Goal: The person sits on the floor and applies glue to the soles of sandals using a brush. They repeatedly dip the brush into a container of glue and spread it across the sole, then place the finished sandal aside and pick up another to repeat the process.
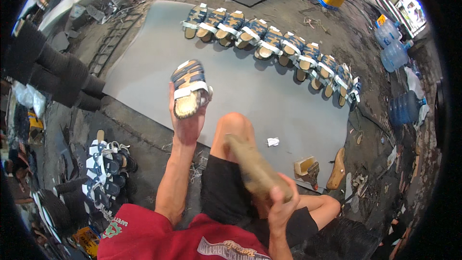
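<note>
Left hand (186, 127)'s got a navy-and-tan sandal (188, 89) held up in front of a big grey sheet (240, 86). Right hand (283, 203) is gripping a long brown block (255, 166), maybe wood, but it's pretty blurry so don't quote me. There's a curved row of sandals (255, 31) along the sheet's far side, a wooden foot form (336, 169) at lower right, plus a pile of sandals (111, 166) off left.

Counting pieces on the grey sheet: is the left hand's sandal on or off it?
Off: the left hand shows behind the sandal, holding it up.
</note>
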The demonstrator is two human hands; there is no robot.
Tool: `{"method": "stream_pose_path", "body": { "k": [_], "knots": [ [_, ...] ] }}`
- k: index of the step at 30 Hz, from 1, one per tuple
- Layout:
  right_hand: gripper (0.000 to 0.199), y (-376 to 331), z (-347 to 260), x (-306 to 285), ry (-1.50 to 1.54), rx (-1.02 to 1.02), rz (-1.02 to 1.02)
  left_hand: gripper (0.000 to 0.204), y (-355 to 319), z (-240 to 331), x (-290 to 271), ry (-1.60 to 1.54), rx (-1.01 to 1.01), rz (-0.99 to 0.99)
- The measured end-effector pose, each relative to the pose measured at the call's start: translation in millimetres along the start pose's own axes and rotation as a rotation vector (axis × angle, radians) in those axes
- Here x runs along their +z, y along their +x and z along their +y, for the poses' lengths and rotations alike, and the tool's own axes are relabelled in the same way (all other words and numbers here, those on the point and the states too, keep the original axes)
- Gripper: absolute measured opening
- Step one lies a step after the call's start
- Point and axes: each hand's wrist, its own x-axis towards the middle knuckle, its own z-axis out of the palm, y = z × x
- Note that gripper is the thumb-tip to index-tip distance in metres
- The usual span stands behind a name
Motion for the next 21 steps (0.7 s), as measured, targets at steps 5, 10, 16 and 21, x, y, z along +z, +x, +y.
{"method": "stream_pose_path", "body": {
  "k": [5,10,16,21],
  "knots": [
    [0.048,51,96,-5,0.684,0.547,0.175,0.065,-24,-25,17,-0.237,-0.341,-0.186],
    [0.053,86,220,-25,1.081,0.738,0.114,0.064,-58,-67,56,-0.386,-0.475,-0.151],
    [0.064,51,218,-44,0.642,0.912,0.028,0.06,-81,-67,71,-0.211,-0.388,-0.094],
    [0.054,36,158,-54,0.335,0.617,-0.036,0.067,-93,-85,74,0.026,-0.347,-0.193]
  ]
}}
